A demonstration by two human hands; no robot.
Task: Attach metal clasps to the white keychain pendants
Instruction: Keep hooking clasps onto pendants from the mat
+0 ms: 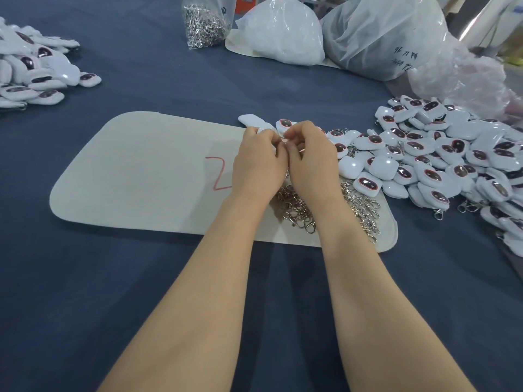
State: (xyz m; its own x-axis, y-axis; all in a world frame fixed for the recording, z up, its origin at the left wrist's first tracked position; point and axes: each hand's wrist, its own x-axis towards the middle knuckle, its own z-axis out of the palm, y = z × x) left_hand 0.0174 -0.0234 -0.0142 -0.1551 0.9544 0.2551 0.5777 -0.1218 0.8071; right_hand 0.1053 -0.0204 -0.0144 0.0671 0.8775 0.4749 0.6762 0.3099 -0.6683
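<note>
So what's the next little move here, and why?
Probably finishing the hook-up: the left hand grips a pendant, and the right hand, curled, meets it there, though what it pinches is hidden. Loose clasps lie just below.

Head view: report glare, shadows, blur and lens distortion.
Head view: soft, even light, faint shadows under the forearms on the blue cloth; glare on the plastic bags, bright spots on the glossy pendants; wide-angle stretch enlarges the forearms and bends the mat edges; left pile slightly soft; left hand pinches a white pendant, fingers hide the right hand grip.
</note>
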